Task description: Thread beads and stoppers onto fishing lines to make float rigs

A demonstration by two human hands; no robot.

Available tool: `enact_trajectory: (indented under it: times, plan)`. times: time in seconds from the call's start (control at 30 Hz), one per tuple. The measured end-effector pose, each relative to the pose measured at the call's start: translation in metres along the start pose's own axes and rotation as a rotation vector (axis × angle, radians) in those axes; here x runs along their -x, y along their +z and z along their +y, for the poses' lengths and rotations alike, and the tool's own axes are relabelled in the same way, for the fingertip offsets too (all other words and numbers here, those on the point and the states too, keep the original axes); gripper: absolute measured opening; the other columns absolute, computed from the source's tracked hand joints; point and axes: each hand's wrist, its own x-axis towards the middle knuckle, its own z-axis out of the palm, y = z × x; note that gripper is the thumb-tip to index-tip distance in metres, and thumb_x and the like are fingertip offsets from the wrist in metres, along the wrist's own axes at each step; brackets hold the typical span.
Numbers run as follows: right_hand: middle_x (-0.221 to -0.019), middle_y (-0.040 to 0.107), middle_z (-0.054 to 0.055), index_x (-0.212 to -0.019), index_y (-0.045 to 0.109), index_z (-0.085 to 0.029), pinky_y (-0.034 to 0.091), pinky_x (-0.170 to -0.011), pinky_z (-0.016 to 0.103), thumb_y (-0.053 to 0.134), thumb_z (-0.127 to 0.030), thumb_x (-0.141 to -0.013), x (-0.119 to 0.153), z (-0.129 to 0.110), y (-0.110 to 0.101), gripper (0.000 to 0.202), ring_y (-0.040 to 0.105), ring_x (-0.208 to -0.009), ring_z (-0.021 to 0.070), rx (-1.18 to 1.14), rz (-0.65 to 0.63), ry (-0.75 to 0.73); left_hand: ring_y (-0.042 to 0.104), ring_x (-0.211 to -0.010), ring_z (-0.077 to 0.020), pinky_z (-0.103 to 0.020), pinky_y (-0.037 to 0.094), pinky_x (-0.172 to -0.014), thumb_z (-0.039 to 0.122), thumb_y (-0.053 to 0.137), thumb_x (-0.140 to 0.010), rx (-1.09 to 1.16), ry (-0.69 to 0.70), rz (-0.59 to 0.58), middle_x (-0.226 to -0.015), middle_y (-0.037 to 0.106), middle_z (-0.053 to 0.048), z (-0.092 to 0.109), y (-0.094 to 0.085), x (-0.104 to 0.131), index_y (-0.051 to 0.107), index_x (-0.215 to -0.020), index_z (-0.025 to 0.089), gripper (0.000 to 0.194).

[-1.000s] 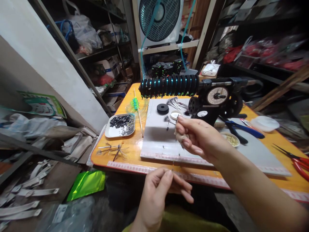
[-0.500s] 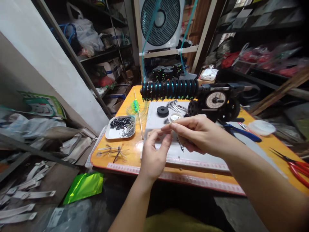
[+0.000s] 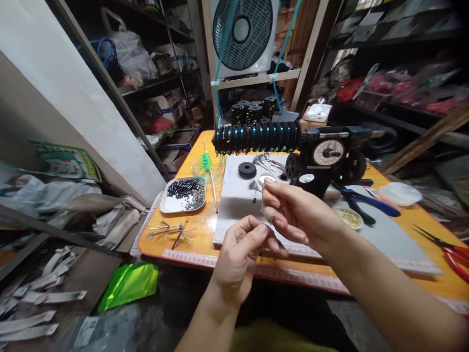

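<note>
My left hand [image 3: 240,252] is closed in a pinch, thumb against forefinger, low over the front of the white board [image 3: 234,230]. Whatever it holds is too small to make out. Just above and to its right, my right hand [image 3: 298,210] also pinches, thumb to forefinger, with wrapping round one finger. A short black tube [image 3: 254,200] shows left of the right fingertips; I cannot tell whether it hangs or lies on the board. Behind the hands are a black ring [image 3: 247,169], a small white dish [image 3: 267,178] and a bunch of thin silvery pieces [image 3: 264,159].
A white tray [image 3: 164,205] of black tubes and grey bits stands left. Beyond the board is a black machine [image 3: 326,151] with a ribbed roller [image 3: 256,137]. Blue-handled pliers [image 3: 377,201], a dish of gold bits [image 3: 348,217] and red-handled scissors [image 3: 454,261] lie right. A fan [image 3: 242,34] stands behind.
My hands have come slightly apart. The left has moved down and right with its fingers drawn together; the right has turned and dropped a little. The dish of gold bits now shows.
</note>
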Motion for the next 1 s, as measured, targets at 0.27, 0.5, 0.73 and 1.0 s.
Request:
enact_trajectory:
  times: [0.27, 0.5, 0.73, 1.0]
  plan:
    - [-0.043, 0.055, -0.003, -0.063, 0.045, -0.019, 0.020, -0.022, 0.009, 0.053, -0.050, -0.092, 0.000, 0.003, -0.003, 0.042, 0.033, -0.022, 0.0021, -0.025, 0.013, 0.006, 0.066, -0.061, -0.0133, -0.023, 0.049, -0.067, 0.023, 0.069, -0.084, 0.040, -0.017, 0.003, -0.059, 0.067, -0.002, -0.007, -0.003, 0.009, 0.061, -0.068, 0.013, 0.020]
    - [-0.044, 0.055, -0.004, -0.063, 0.045, -0.019, 0.019, -0.023, 0.009, 0.057, -0.048, -0.089, -0.001, 0.003, -0.006, 0.041, 0.032, -0.023, 0.0016, -0.030, 0.029, -0.026, 0.070, -0.062, -0.0150, -0.024, 0.053, -0.067, 0.022, 0.073, -0.082, 0.094, -0.056, 0.014, -0.061, 0.069, -0.002, -0.019, -0.004, 0.021, 0.064, -0.069, 0.012, 0.019]
    - [-0.044, 0.056, -0.003, -0.062, 0.046, -0.018, 0.019, -0.023, 0.010, 0.063, -0.050, -0.085, 0.001, 0.000, -0.005, 0.043, 0.033, -0.023, 0.0019, -0.007, 0.027, -0.046, 0.072, -0.054, -0.0134, -0.016, 0.048, -0.050, 0.031, 0.071, -0.087, 0.052, -0.022, 0.065, -0.073, 0.078, -0.008, -0.017, -0.005, 0.022, 0.071, -0.081, 0.010, 0.022]
    - [-0.043, 0.058, -0.002, -0.060, 0.047, -0.018, 0.022, -0.023, 0.009, 0.061, -0.047, -0.088, 0.004, -0.003, -0.004, 0.043, 0.038, -0.023, 0.0027, -0.005, 0.008, -0.056, 0.072, -0.046, -0.0173, -0.013, 0.046, -0.035, 0.044, 0.054, -0.096, -0.049, 0.000, -0.035, -0.075, 0.079, -0.009, -0.004, -0.007, 0.008, 0.061, -0.104, 0.015, 0.031]
